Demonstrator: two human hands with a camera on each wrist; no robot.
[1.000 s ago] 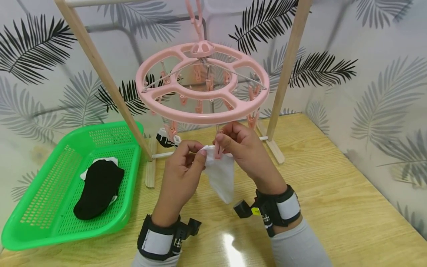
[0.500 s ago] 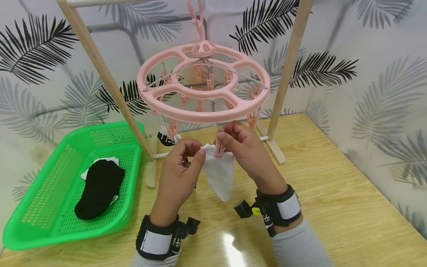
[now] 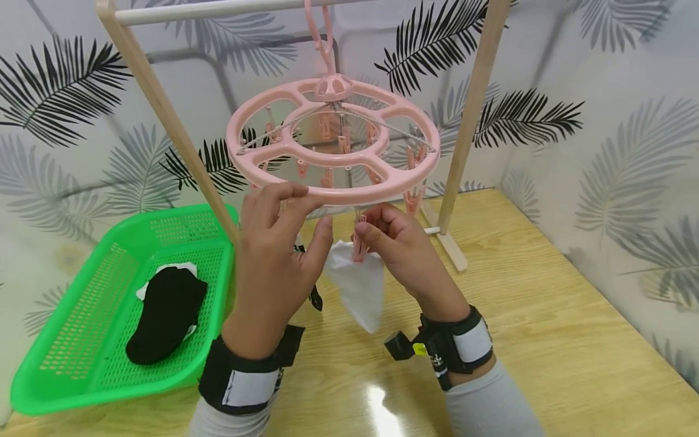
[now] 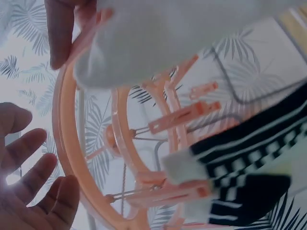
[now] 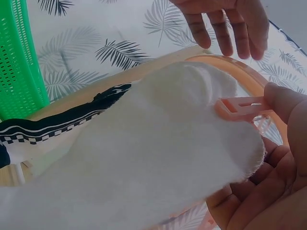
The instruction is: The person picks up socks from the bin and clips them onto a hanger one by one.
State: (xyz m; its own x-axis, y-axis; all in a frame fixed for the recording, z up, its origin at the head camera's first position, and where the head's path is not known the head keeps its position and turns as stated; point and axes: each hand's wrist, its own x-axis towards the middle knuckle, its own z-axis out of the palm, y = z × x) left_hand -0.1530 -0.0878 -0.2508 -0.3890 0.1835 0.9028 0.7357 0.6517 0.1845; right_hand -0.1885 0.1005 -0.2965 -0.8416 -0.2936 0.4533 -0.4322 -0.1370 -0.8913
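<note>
My right hand (image 3: 406,255) pinches a pink clothespin (image 3: 360,240) hanging below the front rim of a round pink clip hanger (image 3: 355,195). In the right wrist view the clothespin (image 5: 242,108) sits over the edge of a white sock (image 5: 158,129), thumb on its outer end. The white sock (image 3: 357,285) dangles beneath it in the head view. My left hand (image 3: 273,255) is raised at the hanger's front left, fingers extended at the rim; whether they touch it I cannot tell. A black-and-white patterned sock (image 4: 259,167) hangs by another clothespin (image 4: 168,194).
At the left stands a green basket (image 3: 35,370) with a black sock (image 3: 166,315) on top of something white (image 3: 188,267). The hanger hangs from a white bar (image 3: 218,10) on a wooden frame (image 3: 474,109). Several more clothespins dangle from it, above the wooden table (image 3: 546,291).
My left hand has let go of the white sock's edge and moved up and left to the hanger's rim, fingers spreading. The right hand has kept its pinch on the clothespin.
</note>
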